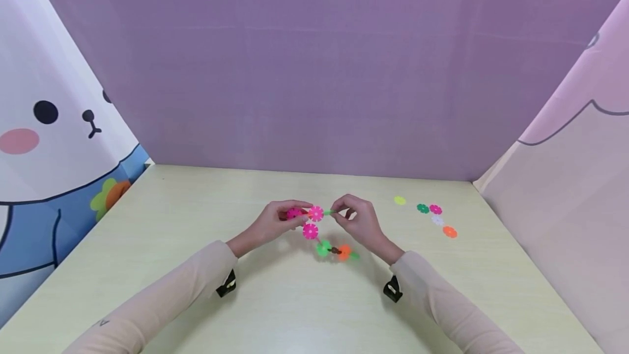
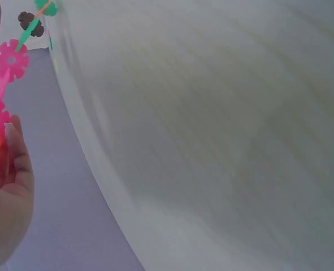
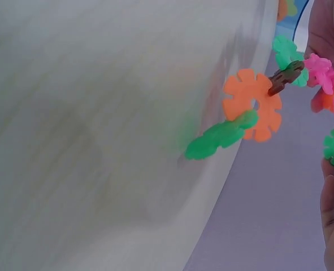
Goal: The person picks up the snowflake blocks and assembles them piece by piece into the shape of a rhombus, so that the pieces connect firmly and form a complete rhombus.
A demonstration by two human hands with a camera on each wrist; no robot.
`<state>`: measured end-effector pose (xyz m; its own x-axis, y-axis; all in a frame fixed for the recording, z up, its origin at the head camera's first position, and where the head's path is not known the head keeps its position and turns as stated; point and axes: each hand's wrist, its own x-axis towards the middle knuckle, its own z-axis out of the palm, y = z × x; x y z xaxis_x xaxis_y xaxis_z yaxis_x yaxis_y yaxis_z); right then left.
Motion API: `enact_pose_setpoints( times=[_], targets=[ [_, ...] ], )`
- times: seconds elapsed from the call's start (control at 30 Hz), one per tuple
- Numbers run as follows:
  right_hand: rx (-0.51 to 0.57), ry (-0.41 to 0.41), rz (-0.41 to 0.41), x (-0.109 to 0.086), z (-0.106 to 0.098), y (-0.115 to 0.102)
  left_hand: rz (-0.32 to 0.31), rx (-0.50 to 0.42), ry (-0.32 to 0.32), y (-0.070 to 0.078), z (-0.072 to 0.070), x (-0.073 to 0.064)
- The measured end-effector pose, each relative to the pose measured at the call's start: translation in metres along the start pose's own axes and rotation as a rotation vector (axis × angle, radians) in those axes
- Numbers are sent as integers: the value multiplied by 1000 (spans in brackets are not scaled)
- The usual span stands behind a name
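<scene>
My left hand [image 1: 267, 223] pinches the pink end of a chain of interlocking flower-shaped plastic discs [image 1: 310, 231], held above the table. From there the chain hangs down to the right through a light green disc [image 1: 323, 248], a brown disc, an orange disc [image 3: 251, 104] and another green disc [image 3: 220, 135]. Between the thumb and fingers of my right hand [image 1: 361, 223] is a green disc [image 1: 328, 212], touching a pink disc [image 1: 316, 213]. In the right wrist view, an orange disc shows near the pink ones, partly hidden by fingers.
To the right on the pale wooden table [image 1: 196, 201] lie loose discs: yellow [image 1: 400, 200], dark green [image 1: 422, 208], pink [image 1: 435, 209], white [image 1: 438, 220] and orange [image 1: 450, 231]. A purple backdrop [image 1: 314, 70] rises behind the table, with printed cloth at both sides.
</scene>
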<state>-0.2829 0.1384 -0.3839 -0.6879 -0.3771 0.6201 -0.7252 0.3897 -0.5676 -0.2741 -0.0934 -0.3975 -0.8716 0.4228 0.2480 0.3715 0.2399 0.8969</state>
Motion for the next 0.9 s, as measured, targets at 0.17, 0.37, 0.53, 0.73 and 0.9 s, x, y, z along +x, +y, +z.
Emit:
enact_pose_setpoints(
  times=[0.17,0.37,0.53,0.73,0.9],
  targets=[
    [3,-7,-15,2,-4,-19,-6,6,-5,11,0,-1],
    [14,3,-21,-1,3,3,-10,3,12,0,3,2],
    [9,10,-47,-2,4,5,5,3,25,1,4,2],
    [-2,9,-53,-2,5,4,-45,18,57,4,7,4],
    [6,17,-79,-1,6,3,-60,20,69,17,7,1]
  ],
)
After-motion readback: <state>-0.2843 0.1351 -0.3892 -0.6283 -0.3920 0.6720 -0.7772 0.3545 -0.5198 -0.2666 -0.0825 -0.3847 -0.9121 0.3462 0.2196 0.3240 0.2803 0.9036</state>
